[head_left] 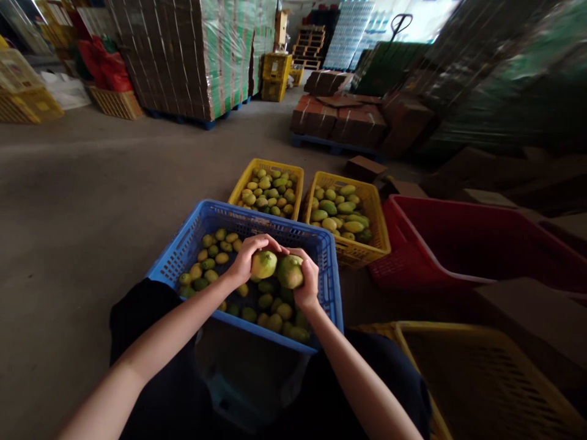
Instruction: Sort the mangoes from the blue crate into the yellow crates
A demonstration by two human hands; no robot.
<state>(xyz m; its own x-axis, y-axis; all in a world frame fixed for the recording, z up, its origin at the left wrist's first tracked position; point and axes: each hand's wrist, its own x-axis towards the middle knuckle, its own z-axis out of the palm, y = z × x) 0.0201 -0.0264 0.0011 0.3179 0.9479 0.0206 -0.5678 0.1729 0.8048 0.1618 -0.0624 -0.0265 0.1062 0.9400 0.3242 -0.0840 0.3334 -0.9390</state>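
My left hand (251,260) curls round a yellow-green lemon (264,264), fingers arched over its top. Beside it my right hand (308,278) grips a greener lemon (290,272), the thumb and fingers wrapped about its side. The fingertips of the two hands meet above the fruit. Both hands are over a blue plastic crate (202,214) standing in front of my knees. Inside it several yellow and green lemons (222,258) lie spread over the bottom; my forearms hide part of them.
Two yellow crates, a left one (233,194) and a right one (385,241), hold more fruit just beyond the blue one. A red bin (383,275) and another yellow crate (408,336) stand at my right. Wrapped stacks (229,55) and flattened cartons (339,119) are farther back.
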